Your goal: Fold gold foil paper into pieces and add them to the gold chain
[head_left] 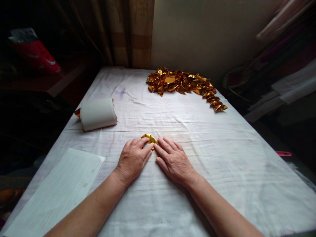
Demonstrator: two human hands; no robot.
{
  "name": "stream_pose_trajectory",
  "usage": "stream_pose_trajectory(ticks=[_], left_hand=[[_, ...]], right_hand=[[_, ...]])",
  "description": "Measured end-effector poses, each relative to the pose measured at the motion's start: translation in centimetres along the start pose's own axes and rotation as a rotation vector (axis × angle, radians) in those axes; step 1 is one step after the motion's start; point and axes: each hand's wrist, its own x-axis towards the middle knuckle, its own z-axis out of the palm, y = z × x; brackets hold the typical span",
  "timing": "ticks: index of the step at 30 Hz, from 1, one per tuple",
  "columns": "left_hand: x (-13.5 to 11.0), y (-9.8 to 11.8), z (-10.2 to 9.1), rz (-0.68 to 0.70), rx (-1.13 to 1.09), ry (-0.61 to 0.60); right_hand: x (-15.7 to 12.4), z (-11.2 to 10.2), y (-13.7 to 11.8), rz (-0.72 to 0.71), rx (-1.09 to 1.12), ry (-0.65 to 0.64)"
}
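In the head view, the person's left hand [133, 156] and right hand [175, 159] are meeting over a small folded piece of gold foil [149, 137] near the middle of a white tablecloth [222, 171]. The foil is lying just beyond the left thumb and index finger, its far edge showing past their tips, and its right end is reaching the right hand's fingertips. The left fingers are curling over its near side, with the thumb close beside them; whether they are truly pinching it or only pressing it down, one cannot tell, since the fingers are covering part of it. The right hand is lying nearly flat, its fingers stretched forward and its thumb standing apart from them, clamping nothing between them.

Left of the hands, a lined paper sheet [56, 194] is lying partly beneath the left forearm in this view. Beyond it, a curled stack of white-backed sheets [97, 113] is resting on its side, with orange-gold foil peeking out at its left end. At the far edge, a heap of folded gold foil pieces [182, 81] is trailing off to the right, and a patterned curtain [140, 36] is hanging behind the table.
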Motion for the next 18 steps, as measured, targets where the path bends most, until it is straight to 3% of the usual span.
stream_pose_trajectory(ticks=[10, 18], left_hand=[[-0.09, -0.19, -0.05, 0.01, -0.028, -0.025], [-0.5, -0.97, -0.89, 0.18, -0.005, -0.071]], right_hand=[[-0.51, -0.01, -0.01, 0.003, 0.007, 0.048], [-0.49, -0.09, -0.13, 0.012, 0.005, 0.049]])
